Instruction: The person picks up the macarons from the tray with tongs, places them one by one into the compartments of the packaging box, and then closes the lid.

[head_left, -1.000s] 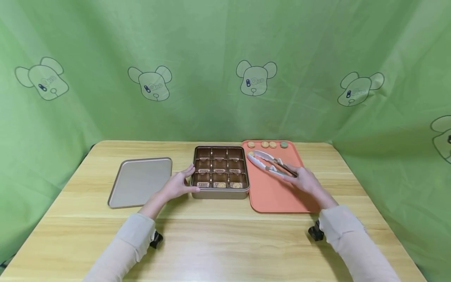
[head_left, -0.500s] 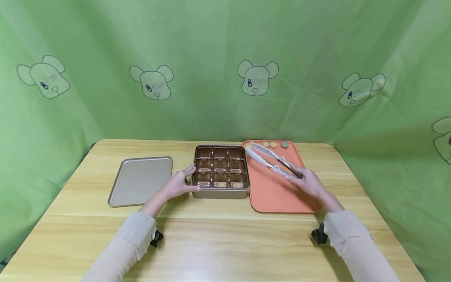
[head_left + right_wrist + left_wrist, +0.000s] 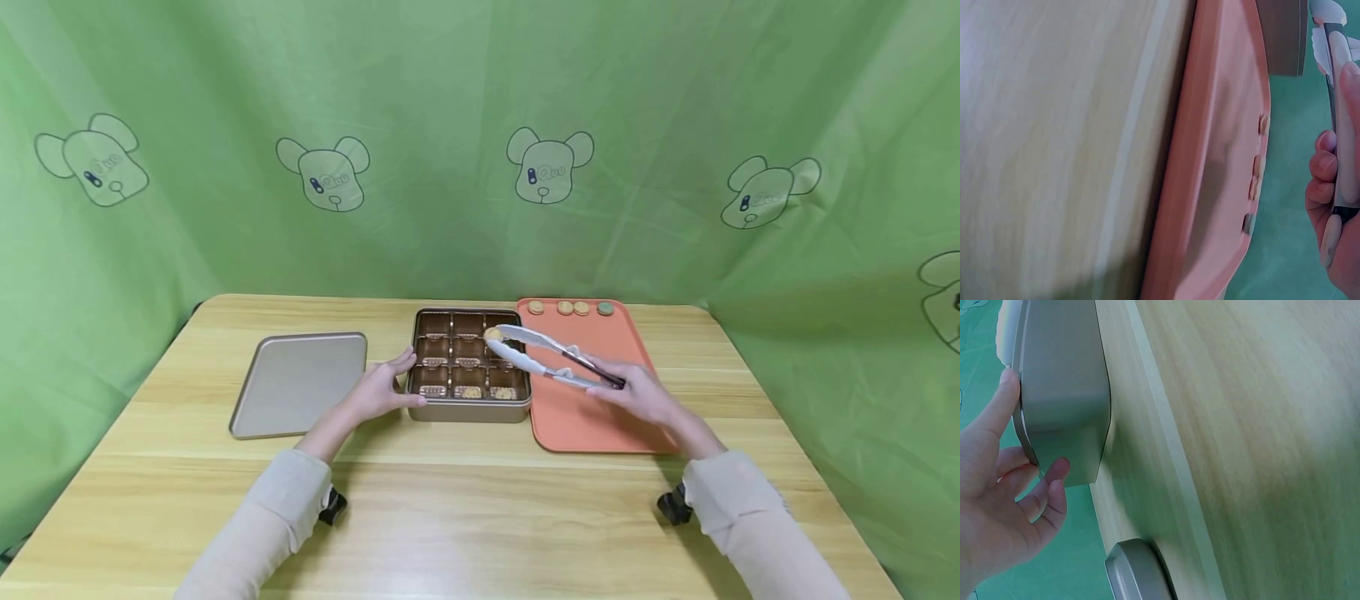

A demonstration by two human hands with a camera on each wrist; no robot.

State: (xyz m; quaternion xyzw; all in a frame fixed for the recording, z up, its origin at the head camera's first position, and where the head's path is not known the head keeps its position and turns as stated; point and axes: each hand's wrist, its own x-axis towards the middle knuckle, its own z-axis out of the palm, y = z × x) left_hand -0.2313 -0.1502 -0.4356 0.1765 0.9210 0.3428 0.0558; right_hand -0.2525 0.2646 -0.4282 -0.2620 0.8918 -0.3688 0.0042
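My right hand (image 3: pixel 637 392) grips a pair of tongs (image 3: pixel 532 340) with white scalloped tips and brown handles. Between the tips is a beige macaron (image 3: pixel 492 334), over the right side of a square bronze-coloured tin (image 3: pixel 468 412). A brown plastic insert splits the tin into rows of compartments; the front-middle and front-right ones hold beige pieces (image 3: pixel 471 392). My left hand (image 3: pixel 375 392) holds the tin's near left corner, thumb at the front rim and fingers along the left side. In the left wrist view, the thumb sits right at the tin's (image 3: pixel 1066 375) rim.
An orange-pink tray (image 3: pixel 585 417) lies right beside the tin, with a green macaron (image 3: pixel 605 308) and several beige macarons (image 3: pixel 536 307) along its far edge. To the left lies a flat bronze lid (image 3: pixel 300 385). A green curtain (image 3: pixel 435 225) hangs behind the wooden table (image 3: pixel 450 517).
The tongs have lifted the beige macaron from the tray's far left and carried it leftward over the tin. The left hand stays at the tin's corner.
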